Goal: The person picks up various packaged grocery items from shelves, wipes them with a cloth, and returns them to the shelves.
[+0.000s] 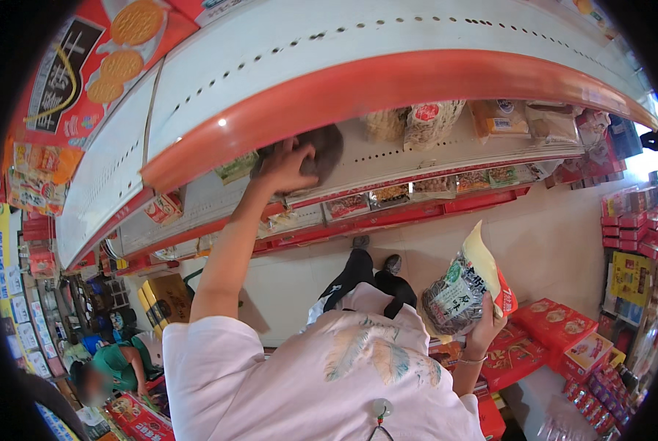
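My left hand reaches under the red-edged upper shelf, its fingers spread over a dark, rounded thing on the shelf below; whether they grip it I cannot tell. A green packet lies just left of that hand. My right hand, with a bracelet at the wrist, holds a clear and cream plastic bag of dark sunflower seeds by its side, out over the floor. Packaged dry goods stand on the lower shelf, to the right of the dark thing.
The upper shelf's red front edge curves across the view. Packed nuts fill a lower tier. Red gift boxes are stacked at the right, a gold carton stands on the floor at the left, and a person in green crouches at lower left.
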Tool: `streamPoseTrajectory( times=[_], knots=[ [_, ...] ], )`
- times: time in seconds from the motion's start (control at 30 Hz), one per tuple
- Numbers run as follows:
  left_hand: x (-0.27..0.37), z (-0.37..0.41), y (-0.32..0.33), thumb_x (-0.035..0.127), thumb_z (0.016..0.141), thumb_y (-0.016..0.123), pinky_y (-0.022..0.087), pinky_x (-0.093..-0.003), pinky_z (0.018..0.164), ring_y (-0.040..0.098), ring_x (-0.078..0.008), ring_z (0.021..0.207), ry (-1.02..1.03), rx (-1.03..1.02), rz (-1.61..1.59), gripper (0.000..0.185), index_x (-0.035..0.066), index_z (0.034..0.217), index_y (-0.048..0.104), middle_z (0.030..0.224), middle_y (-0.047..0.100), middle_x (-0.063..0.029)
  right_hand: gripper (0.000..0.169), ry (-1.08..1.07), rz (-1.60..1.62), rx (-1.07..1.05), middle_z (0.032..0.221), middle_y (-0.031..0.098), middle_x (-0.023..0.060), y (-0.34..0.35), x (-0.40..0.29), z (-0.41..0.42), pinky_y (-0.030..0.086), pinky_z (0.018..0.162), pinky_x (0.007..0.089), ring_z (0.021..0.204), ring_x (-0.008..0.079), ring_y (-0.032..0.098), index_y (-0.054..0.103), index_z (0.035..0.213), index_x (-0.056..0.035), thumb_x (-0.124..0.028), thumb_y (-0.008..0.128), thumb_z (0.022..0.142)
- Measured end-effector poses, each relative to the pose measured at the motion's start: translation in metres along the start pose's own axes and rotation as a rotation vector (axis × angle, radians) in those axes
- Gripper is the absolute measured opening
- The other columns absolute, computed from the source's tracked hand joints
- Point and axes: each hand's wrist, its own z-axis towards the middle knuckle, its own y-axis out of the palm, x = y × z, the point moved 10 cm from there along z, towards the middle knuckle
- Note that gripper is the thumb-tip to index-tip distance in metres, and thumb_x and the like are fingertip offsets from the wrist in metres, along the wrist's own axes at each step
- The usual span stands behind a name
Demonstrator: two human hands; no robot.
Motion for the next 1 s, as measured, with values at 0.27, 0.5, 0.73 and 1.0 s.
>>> streamPoseTrajectory(
  times=[0.27, 0.5, 0.73, 1.0],
  knots=[
    [-0.06, 0.085, -0.002, 0.032, 0.076, 0.066, 0.039, -0.0447, 0.093, 0.045, -0.0328, 0.116, -0.066, 0.312, 0.023, 0.042, 0.013, 0.11, 0.051, 0.12, 0.045, -0.014, 0.025, -0.01, -0.006, 0.088, 0.103, 0.063, 0.0055, 0.028, -0.001, 0.008, 0.043, 0.083, 0.0258, 0.093, 0.0111, 0.057, 0.059, 0.111, 0.0037, -0.002, 0.059, 0.086],
    [-0.063, 0.167, 0.004, 0.025, 0.075, 0.066, 0.036, -0.0427, 0.097, 0.043, -0.0322, 0.118, -0.261, 0.241, -0.116, 0.04, 0.014, 0.112, 0.054, 0.121, 0.047, -0.0131, 0.025, 0.066, 0.12, 0.28, 0.104, 0.063, 0.0054, 0.008, 0.016, -0.018, 0.043, 0.084, 0.0268, 0.094, 0.0116, 0.057, 0.059, 0.11, 0.002, -0.001, 0.06, 0.085],
    [0.0, 0.143, 0.026, 0.018, 0.074, 0.066, 0.034, -0.0407, 0.1, 0.041, -0.0316, 0.12, -0.042, 0.069, -0.316, 0.04, 0.015, 0.114, 0.057, 0.121, 0.049, -0.0122, 0.022, 0.033, 0.083, 0.21, 0.098, 0.063, 0.0044, 0.023, 0.0, -0.005, 0.043, 0.079, 0.0258, 0.088, 0.0097, 0.056, 0.061, 0.105, 0.0049, -0.003, 0.06, 0.085],
    [0.006, 0.004, 0.012, 0.009, 0.061, 0.073, 0.032, -0.0401, 0.101, 0.041, -0.0253, 0.12, 0.384, -0.052, -0.159, 0.036, 0.025, 0.093, 0.068, 0.123, 0.048, -0.0032, 0.02, -0.021, 0.052, 0.137, 0.1, 0.063, 0.0058, 0.017, -0.001, 0.001, 0.043, 0.082, 0.0261, 0.09, 0.011, 0.057, 0.06, 0.105, 0.0051, -0.002, 0.058, 0.086]
  ],
)
